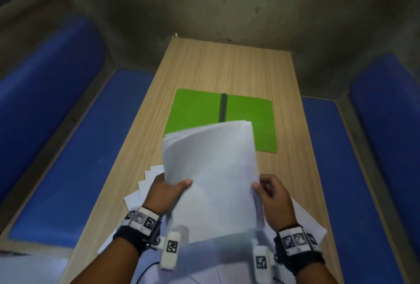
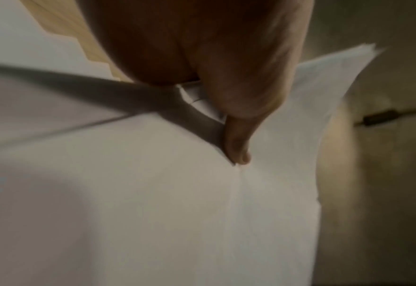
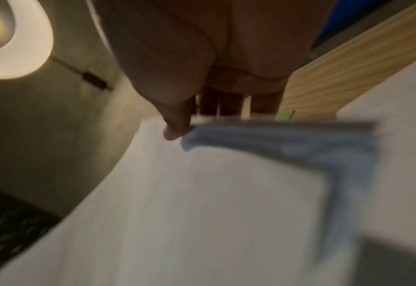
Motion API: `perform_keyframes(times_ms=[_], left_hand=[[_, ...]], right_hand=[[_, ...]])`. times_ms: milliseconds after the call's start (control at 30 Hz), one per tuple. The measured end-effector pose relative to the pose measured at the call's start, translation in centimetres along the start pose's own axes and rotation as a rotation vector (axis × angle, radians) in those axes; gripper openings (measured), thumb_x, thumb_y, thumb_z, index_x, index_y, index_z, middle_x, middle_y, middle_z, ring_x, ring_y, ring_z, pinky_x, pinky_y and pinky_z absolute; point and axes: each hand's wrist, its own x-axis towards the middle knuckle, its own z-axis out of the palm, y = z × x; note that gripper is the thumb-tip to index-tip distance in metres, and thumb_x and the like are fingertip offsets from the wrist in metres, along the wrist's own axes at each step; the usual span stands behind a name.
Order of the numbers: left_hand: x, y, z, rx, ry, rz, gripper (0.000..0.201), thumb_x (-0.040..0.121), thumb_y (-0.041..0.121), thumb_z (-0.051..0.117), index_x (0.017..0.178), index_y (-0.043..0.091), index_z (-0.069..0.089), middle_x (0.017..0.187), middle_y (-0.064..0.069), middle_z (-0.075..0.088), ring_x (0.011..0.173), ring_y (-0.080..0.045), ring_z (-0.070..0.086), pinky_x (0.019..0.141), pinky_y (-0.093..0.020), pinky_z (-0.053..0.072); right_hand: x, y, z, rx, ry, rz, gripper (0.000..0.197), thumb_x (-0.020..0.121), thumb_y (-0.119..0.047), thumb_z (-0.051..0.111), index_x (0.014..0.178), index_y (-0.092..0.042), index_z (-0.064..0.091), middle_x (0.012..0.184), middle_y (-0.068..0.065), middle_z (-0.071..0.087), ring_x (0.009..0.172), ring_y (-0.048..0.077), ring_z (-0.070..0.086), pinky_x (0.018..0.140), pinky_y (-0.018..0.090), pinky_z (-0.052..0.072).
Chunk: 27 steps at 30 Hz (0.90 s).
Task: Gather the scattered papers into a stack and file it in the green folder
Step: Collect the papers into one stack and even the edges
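A stack of white papers (image 1: 211, 174) is lifted off the wooden table (image 1: 227, 67), tilted with its far edge up. My left hand (image 1: 168, 189) grips the stack's left edge, thumb on top (image 2: 239, 147). My right hand (image 1: 271, 192) pinches the right edge, thumb on the top sheet (image 3: 175, 127). The stack (image 2: 153, 193) fills both wrist views (image 3: 202, 203). The green folder (image 1: 195, 110) lies open and flat beyond the stack, its dark spine in the middle; the stack hides part of its near side.
More loose white sheets (image 1: 145, 183) lie fanned on the table under my left hand, and others (image 1: 306, 220) under my right wrist. Blue padded benches (image 1: 68, 170) flank the table on both sides (image 1: 341, 170). A grey wall stands behind the table's far end.
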Motion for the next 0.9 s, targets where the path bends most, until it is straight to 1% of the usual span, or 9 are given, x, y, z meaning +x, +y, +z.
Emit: perform_keyframes(times_ms=[67,167,267,367,433,533,633,700,900], left_hand=[[-0.1,-0.4,-1.8,-0.107,0.053,-0.04,0.022,0.076,0.02,0.084,0.092,0.022,0.069,0.08,0.017,0.072,0.079,-0.004,0.069,0.065,-0.021,0.052],[-0.9,-1.8,-4.3,-0.2,0.134,-0.109,0.02,0.078,0.012,0.082,0.094,0.016,0.071,0.085,0.011,0.075,0.079,-0.009,0.071,0.063,-0.022,0.053],[-2.1,-3.8,-6.0,-0.165,0.188,-0.178,0.019,0.078,0.009,0.081,0.095,0.009,0.071,0.086,-0.001,0.074,0.076,-0.016,0.071,0.06,-0.024,0.052],[-3.3,-5.9,-6.7,-0.002,0.216,-0.246,0.02,0.078,0.011,0.08,0.092,0.003,0.068,0.076,-0.006,0.07,0.067,-0.02,0.066,0.054,-0.023,0.046],[-4.1,-7.1,-6.7,0.082,0.199,-0.261,0.023,0.078,0.011,0.08,0.094,0.001,0.067,0.075,-0.01,0.067,0.065,-0.022,0.062,0.053,-0.024,0.044],[-5.0,-8.3,-6.3,0.118,0.18,-0.266,0.024,0.078,0.009,0.079,0.097,0.003,0.065,0.077,-0.01,0.065,0.067,-0.023,0.06,0.055,-0.024,0.043],[-5.5,-8.7,-5.8,0.12,0.183,-0.27,0.022,0.079,0.01,0.079,0.093,0.005,0.063,0.071,-0.001,0.063,0.065,-0.023,0.059,0.055,-0.023,0.043],[-5.8,-8.5,-5.7,0.128,0.182,-0.266,0.021,0.079,0.01,0.078,0.093,0.005,0.063,0.07,0.0,0.062,0.064,-0.021,0.06,0.054,-0.023,0.043],[-6.0,-8.3,-5.9,0.144,0.15,-0.254,0.022,0.081,0.012,0.077,0.095,0.007,0.061,0.071,0.002,0.062,0.064,-0.015,0.058,0.053,-0.021,0.041]], right_hand=[[-0.1,2.2,-1.6,0.026,0.068,0.191,0.018,0.087,-0.032,0.066,0.092,-0.014,0.063,0.081,0.002,0.07,0.075,0.023,0.066,0.069,0.037,0.053],[-1.0,8.9,-3.8,-0.3,0.069,0.589,0.072,0.067,-0.074,0.061,0.099,-0.01,0.064,0.098,0.017,0.07,0.088,0.032,0.066,0.073,0.036,0.049],[-3.6,13.1,-4.6,-0.317,0.037,0.852,0.088,0.069,-0.059,0.072,0.124,0.008,0.056,0.124,0.027,0.059,0.107,0.036,0.06,0.077,0.03,0.04],[-5.1,13.5,-3.9,-0.254,0.044,1.044,0.08,0.069,-0.044,0.08,0.117,0.016,0.056,0.11,0.025,0.064,0.084,0.032,0.061,0.067,0.03,0.043],[-5.2,12.8,-3.2,-0.222,0.028,1.068,0.056,0.072,-0.039,0.079,0.088,0.013,0.066,0.083,0.021,0.065,0.064,0.028,0.057,0.052,0.028,0.042],[-4.2,13.6,-2.6,-0.232,0.078,0.988,0.055,0.063,-0.044,0.085,0.052,0.002,0.056,0.056,0.019,0.057,0.057,0.029,0.057,0.064,0.033,0.048],[-3.4,12.2,-1.5,-0.403,0.026,0.865,0.049,0.066,-0.047,0.08,0.085,-0.004,0.066,0.096,0.019,0.066,0.088,0.031,0.063,0.083,0.034,0.047],[-3.9,10.1,-0.9,-0.687,0.039,0.741,0.061,0.063,-0.057,0.075,0.108,-0.017,0.063,0.124,0.013,0.053,0.114,0.034,0.052,0.093,0.04,0.044],[-3.5,9.4,0.4,-0.747,-0.173,0.512,0.084,0.073,-0.051,0.074,0.141,-0.017,0.038,0.137,0.007,0.052,0.126,0.028,0.049,0.106,0.041,0.032]])
